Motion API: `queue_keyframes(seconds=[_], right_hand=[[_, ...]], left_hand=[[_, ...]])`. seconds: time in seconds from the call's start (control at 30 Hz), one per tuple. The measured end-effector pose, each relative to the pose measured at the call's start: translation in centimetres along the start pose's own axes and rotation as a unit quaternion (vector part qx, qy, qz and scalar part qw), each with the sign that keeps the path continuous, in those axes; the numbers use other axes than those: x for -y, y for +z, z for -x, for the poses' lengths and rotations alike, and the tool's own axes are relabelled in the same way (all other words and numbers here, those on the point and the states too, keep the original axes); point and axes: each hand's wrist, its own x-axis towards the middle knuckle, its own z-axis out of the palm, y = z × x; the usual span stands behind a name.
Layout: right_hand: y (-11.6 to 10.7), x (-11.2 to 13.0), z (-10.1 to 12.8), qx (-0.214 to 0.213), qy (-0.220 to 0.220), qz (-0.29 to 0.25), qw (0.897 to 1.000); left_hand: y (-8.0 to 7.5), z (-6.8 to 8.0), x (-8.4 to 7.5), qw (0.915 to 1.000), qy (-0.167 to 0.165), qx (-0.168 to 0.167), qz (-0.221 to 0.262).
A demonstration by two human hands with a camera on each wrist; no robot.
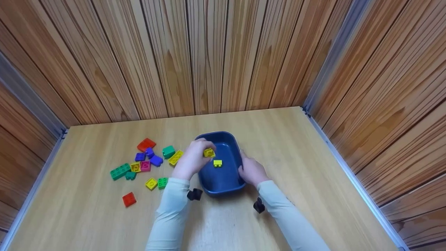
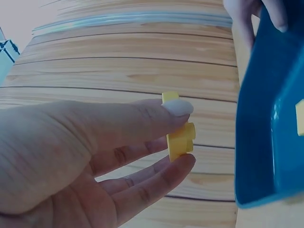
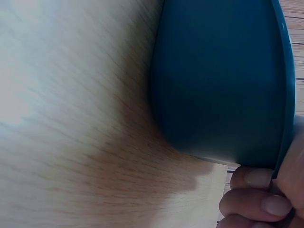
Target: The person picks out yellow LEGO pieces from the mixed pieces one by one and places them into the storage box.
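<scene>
A yellow toy building brick (image 2: 179, 142) is pinched between the thumb and fingers of my left hand (image 1: 193, 158), over the left side of a dark blue plastic tub (image 1: 223, 179). Its studs face the tub in the left wrist view. Inside the tub, a second yellow brick (image 1: 217, 163) lies on the floor. My right hand (image 1: 253, 169) grips the tub's right wall, thumb over the rim and fingers (image 3: 251, 202) curled against the outside. The tub appears tilted in the left wrist view.
Left of the tub lie loose bricks: several green ones (image 1: 120, 171), purple ones (image 1: 156, 160), yellow ones (image 1: 151, 183), a pink one (image 1: 145, 166) and red pieces (image 1: 129, 199). Wood-plank walls (image 1: 209, 59) enclose the table (image 1: 296, 146) at the back and sides.
</scene>
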Motion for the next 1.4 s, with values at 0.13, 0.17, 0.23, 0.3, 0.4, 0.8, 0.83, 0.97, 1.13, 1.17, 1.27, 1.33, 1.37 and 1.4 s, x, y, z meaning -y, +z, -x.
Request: queue_keyframes(seconds=[0.13, 0.17, 0.23, 0.3, 0.4, 0.8, 0.83, 0.97, 1.13, 1.17, 1.27, 1.33, 1.37, 1.4], right_hand=[[-0.1, 0.0, 0.0, 0.004, 0.008, -0.004, 1.0], [-0.1, 0.0, -0.1, 0.006, 0.012, -0.008, 1.0], [-0.1, 0.1, -0.1, 0.015, 0.021, -0.018, 1.0], [-0.1, 0.1, -0.1, 0.018, 0.023, -0.021, 0.999], [-0.1, 0.1, 0.0, 0.014, 0.016, -0.016, 1.0], [0.0, 0.0, 0.0, 0.006, 0.009, -0.015, 1.0], [0.1, 0.0, 0.0, 0.007, 0.009, -0.016, 1.0], [0.3, -0.1, 0.0, -0.007, -0.003, 0.001, 1.0], [0.5, 0.0, 0.1, 0.005, 0.005, -0.012, 1.0], [0.5, 0.0, 0.1, 0.005, 0.005, -0.011, 1.0], [0.4, 0.0, 0.2, 0.008, 0.009, -0.014, 1.0], [0.3, 0.0, 0.2, 0.006, 0.007, -0.013, 1.0], [0.2, 0.0, 0.1, 0.002, 0.005, -0.01, 1.0], [0.1, -0.1, 0.1, 0.0, 0.004, -0.01, 1.0]], left_hand=[[0.3, -0.8, -0.8, 1.0, 0.002, 0.006, 0.001], [0.4, -1.0, -1.0, 1.0, 0.002, 0.008, 0.002], [0.6, -1.3, -1.3, 0.9999, 0.001, 0.013, 0.005], [0.8, -1.5, -1.5, 0.9998, 0.001, 0.019, 0.007], [1.1, -1.8, -1.6, 0.9997, 0.0, 0.024, 0.01], [2.7, -4.5, -1.1, 0.9985, -0.012, 0.051, 0.014], [2.9, -4.8, -1.0, 0.9984, -0.016, 0.052, 0.014], [3.7, -5.9, -0.6, 0.9977, -0.024, 0.063, 0.015], [4.7, -7.2, 0.6, 0.9964, -0.034, 0.076, 0.016], [5.0, -7.4, 0.8, 0.9962, -0.036, 0.078, 0.016], [5.6, -7.9, 1.3, 0.9961, -0.035, 0.08, 0.013], [6.1, -8.3, 1.4, 0.996, -0.034, 0.082, 0.009], [6.3, -8.5, 1.3, 0.996, -0.031, 0.084, 0.008], [6.6, -8.8, 1.3, 0.996, -0.028, 0.085, 0.005]])
